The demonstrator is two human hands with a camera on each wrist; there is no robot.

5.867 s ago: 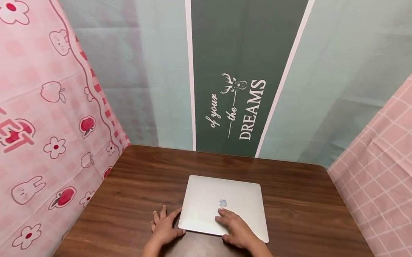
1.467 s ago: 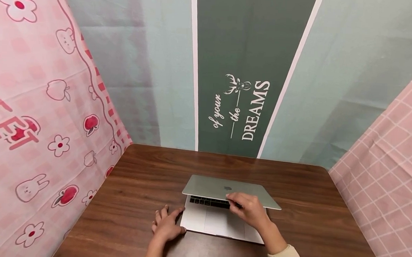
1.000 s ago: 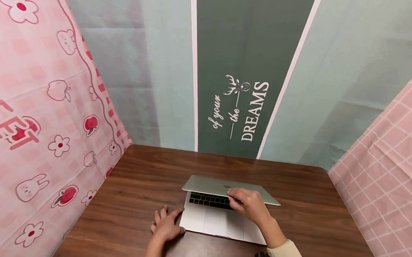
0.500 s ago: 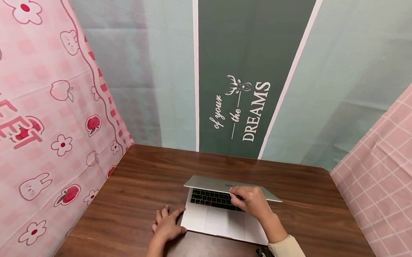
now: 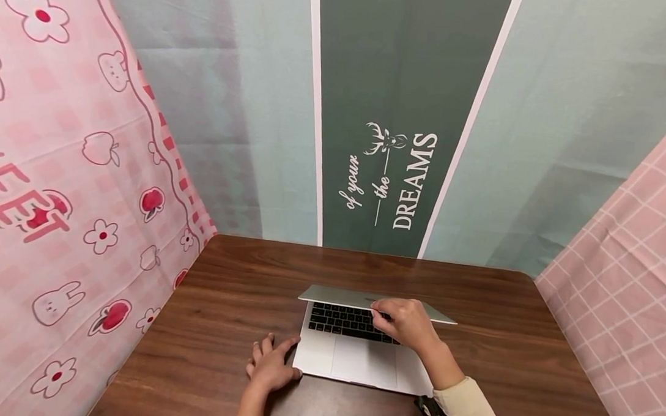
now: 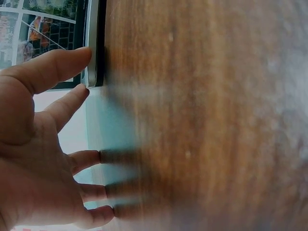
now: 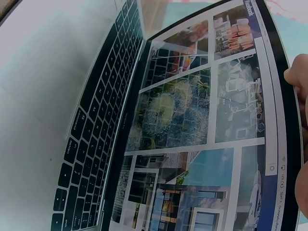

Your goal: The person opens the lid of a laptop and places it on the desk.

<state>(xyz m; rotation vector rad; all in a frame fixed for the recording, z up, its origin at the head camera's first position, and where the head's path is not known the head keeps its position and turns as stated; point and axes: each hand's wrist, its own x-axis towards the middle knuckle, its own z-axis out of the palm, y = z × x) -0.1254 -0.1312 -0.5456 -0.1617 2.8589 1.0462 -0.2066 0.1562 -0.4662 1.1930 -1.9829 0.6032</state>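
A stiff, fairly light feel can be expected from the MacBook (image 5: 364, 357); the screen (image 7: 178, 108) is probably fragile, so the lid (image 5: 334, 295) is best held mid-edge, right where it's pinched by the right hand (image 5: 407, 324). The base (image 5: 314, 354) is parked midway between the table (image 5: 225, 290)'s side edges, its near-left corner touched by the spread left hand (image 5: 270, 367).

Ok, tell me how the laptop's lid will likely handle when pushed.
The lid looks thin but probably stiff, its edge straight in the head view. Joined to the base along one side, it would likely swing rather than slide. The screen on its inner face is probably fragile under pressure.
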